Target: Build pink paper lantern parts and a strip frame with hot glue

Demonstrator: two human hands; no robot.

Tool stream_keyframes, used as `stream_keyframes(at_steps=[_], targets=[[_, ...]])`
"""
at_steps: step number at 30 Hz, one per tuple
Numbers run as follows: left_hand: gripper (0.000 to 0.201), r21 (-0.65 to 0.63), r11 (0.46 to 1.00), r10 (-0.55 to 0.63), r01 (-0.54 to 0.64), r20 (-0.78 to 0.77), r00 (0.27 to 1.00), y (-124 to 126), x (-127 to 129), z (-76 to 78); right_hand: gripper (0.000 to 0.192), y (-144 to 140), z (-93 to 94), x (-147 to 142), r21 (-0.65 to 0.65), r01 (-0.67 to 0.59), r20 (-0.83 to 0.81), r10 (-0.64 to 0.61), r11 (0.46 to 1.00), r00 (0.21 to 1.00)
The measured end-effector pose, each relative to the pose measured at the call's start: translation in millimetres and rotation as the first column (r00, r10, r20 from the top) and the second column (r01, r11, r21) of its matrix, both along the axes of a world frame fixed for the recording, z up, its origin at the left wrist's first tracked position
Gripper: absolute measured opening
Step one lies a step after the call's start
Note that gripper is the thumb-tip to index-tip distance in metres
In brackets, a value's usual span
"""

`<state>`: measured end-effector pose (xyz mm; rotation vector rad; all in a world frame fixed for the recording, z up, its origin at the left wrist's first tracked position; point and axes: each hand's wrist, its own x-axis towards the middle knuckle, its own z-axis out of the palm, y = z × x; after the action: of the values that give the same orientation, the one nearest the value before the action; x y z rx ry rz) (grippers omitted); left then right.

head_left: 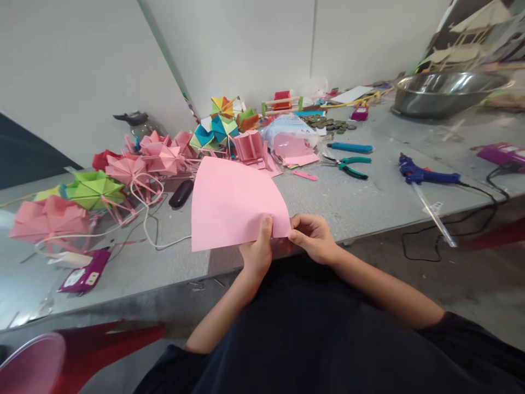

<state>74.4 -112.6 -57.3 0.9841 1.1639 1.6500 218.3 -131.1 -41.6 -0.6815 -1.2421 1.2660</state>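
Observation:
A sheet of pink paper [233, 202] is held up over the front edge of the table, slightly curved. My left hand [259, 243] grips its lower edge, with the thumb on top and the other fingers hidden underneath. At the sheet's lower right corner, my right hand [311, 236] pinches the paper between thumb and forefinger. Behind the sheet lie more pink paper pieces [301, 158] beside a clear plastic bag [287, 128].
Folded pink paper umbrellas [53, 216] and a green one [96, 189] line the left side, near a white cable [143, 219] and purple power strip [84, 271]. Pliers [350, 166], a blue cutter [350, 148], a glue gun [426, 172] and a metal bowl [447, 96] lie rightward.

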Motion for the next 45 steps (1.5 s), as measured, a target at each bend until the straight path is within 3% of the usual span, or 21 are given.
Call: stream_keyframes(at_steps=[9,15,28,34,41,45], targets=[[0.041,-0.128,0.989,0.07,-0.071,-0.015,0.997,1,-2,-4.7,0.044,1,1.8,0,-0.099,0.0,0.057,0.006,0.995,0.998],[0.037,-0.113,0.989,0.089,-0.094,-0.051,0.995,1,-2,-4.7,0.05,4,-1.1,2,-0.096,-0.016,0.086,0.024,0.995,0.996],[0.037,-0.183,0.983,0.001,-0.031,-0.163,0.987,-2,-9,-6.8,0.053,6,-0.9,1,-0.078,-0.056,0.022,0.058,0.995,0.998],[0.045,-0.099,0.977,-0.2,0.19,-0.097,0.975,4,-7,-7.3,0.053,8,-1.5,2,-0.062,-0.05,0.043,0.053,0.997,0.998],[0.043,-0.07,0.971,-0.228,0.227,-0.019,0.973,10,-5,-7.7,0.049,6,-6.0,4,-0.05,-0.099,0.006,0.099,0.994,0.995],[0.044,-0.076,0.979,-0.192,0.189,-0.024,0.981,11,-6,-10.3,0.047,6,-5.4,3,-0.038,-0.089,0.005,0.089,0.995,0.996]])
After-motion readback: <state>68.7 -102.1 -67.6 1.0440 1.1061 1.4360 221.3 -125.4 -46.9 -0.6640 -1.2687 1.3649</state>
